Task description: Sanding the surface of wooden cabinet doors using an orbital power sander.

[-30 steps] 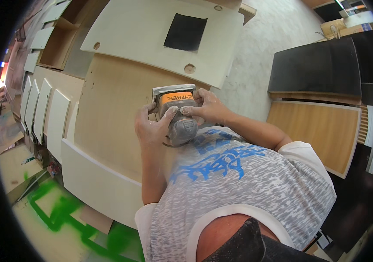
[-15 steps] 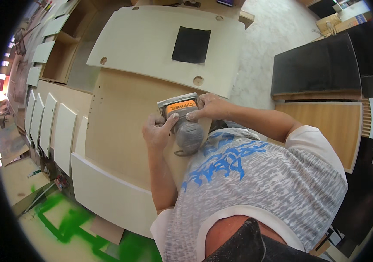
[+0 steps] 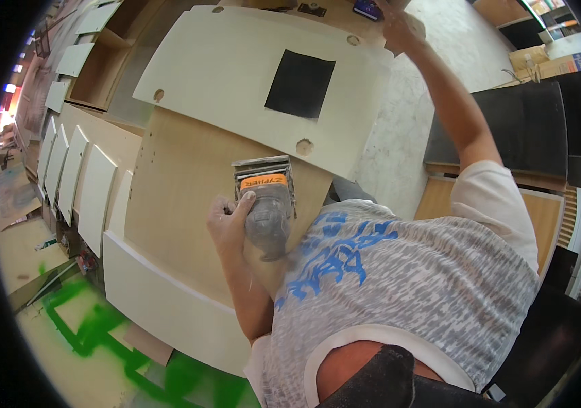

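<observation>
Grey power sander (image 3: 267,221): left hand (image 3: 226,221) is gripping its side; right hand (image 3: 404,32) is hanging apart, blurred, its hold unclear.

Your sander (image 3: 267,226) is dusty grey with a bright orange band (image 3: 264,181). Your shirt (image 3: 426,279) has wavy grey and white marks, big blue letters (image 3: 355,264) and a white collar (image 3: 365,332). The sheet (image 3: 300,84) is black, the board (image 3: 212,71) under it creamy white. Green stripes (image 3: 95,326) run over a pale panel (image 3: 66,367).
</observation>
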`<state>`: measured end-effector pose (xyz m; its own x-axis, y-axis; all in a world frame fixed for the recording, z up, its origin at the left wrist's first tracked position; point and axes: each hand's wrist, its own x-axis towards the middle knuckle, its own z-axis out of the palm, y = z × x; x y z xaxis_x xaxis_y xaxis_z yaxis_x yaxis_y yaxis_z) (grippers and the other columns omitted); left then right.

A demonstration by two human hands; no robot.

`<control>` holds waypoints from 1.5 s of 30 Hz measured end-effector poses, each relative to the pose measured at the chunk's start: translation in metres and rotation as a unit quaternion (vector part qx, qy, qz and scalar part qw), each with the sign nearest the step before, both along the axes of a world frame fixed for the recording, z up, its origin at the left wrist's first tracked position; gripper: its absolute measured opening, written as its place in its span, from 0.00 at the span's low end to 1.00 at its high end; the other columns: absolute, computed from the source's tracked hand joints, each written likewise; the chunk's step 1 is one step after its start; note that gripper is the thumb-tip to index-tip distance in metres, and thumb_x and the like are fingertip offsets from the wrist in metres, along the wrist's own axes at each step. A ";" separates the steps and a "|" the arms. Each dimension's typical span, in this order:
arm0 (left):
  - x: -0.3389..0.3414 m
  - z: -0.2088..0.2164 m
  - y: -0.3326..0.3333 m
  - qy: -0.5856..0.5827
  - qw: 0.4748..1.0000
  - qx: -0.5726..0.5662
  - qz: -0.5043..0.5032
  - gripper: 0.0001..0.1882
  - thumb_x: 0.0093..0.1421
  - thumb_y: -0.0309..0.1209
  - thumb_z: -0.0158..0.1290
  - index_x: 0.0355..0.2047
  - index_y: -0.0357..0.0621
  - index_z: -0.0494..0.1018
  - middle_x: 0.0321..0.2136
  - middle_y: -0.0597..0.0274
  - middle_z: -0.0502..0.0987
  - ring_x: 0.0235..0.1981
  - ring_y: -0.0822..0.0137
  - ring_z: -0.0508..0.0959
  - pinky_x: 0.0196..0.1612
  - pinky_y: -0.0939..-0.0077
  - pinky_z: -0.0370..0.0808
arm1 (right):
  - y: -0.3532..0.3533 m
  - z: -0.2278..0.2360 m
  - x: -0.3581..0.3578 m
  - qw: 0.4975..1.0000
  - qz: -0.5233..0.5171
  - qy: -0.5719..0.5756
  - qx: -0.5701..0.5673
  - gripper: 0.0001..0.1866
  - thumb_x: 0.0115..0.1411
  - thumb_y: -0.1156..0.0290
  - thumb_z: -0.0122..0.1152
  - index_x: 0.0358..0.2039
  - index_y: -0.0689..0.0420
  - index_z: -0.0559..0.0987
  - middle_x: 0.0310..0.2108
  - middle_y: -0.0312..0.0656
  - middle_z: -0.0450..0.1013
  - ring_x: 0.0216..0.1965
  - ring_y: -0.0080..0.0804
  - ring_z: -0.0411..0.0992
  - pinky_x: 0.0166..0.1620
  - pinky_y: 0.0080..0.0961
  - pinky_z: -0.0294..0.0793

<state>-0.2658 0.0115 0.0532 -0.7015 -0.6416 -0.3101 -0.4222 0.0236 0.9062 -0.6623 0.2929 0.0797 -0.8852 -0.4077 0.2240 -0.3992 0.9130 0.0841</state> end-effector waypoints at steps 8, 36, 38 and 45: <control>0.010 -0.005 0.006 -0.068 0.997 0.041 0.026 0.32 0.49 0.37 0.63 0.49 0.32 0.62 0.27 0.61 0.69 0.29 0.73 0.69 0.32 0.80 0.67 | -0.015 0.042 -0.020 0.988 -0.112 -0.101 0.015 0.32 0.56 0.67 0.47 0.62 0.52 0.53 0.42 0.48 0.73 0.41 0.46 0.73 0.43 0.38 0.73; 0.059 -0.016 0.033 0.045 0.993 -0.012 -0.104 0.46 0.39 0.30 0.67 0.56 0.37 0.53 0.45 0.53 0.63 0.49 0.61 0.67 0.51 0.66 0.67 | -0.119 -0.006 0.313 0.799 0.254 -0.418 -0.350 0.13 0.57 0.64 0.55 0.38 0.57 0.78 0.36 0.45 0.72 0.41 0.42 0.70 0.45 0.33 0.68; 0.064 -0.018 0.036 0.148 0.952 0.258 -0.069 0.50 0.37 0.31 0.67 0.58 0.39 0.49 0.48 0.50 0.62 0.52 0.59 0.66 0.55 0.63 0.65 | -0.121 -0.003 0.325 0.809 0.258 -0.381 -0.365 0.12 0.57 0.66 0.55 0.39 0.57 0.78 0.33 0.45 0.72 0.38 0.41 0.70 0.42 0.32 0.69; 0.089 -0.013 0.030 0.162 0.933 0.312 -0.083 0.52 0.35 0.28 0.64 0.59 0.41 0.47 0.49 0.52 0.64 0.52 0.59 0.66 0.56 0.64 0.65 | -0.138 0.040 0.317 0.751 0.263 -0.477 -0.373 0.12 0.56 0.67 0.56 0.39 0.55 0.78 0.34 0.45 0.73 0.37 0.39 0.71 0.42 0.30 0.70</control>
<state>-0.1766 0.0416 0.0399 -0.8965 -0.2821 -0.3417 -0.1616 -0.5101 0.8448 -0.3449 0.1553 0.1197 -0.5482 -0.8335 -0.0688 -0.2754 0.2576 -0.9262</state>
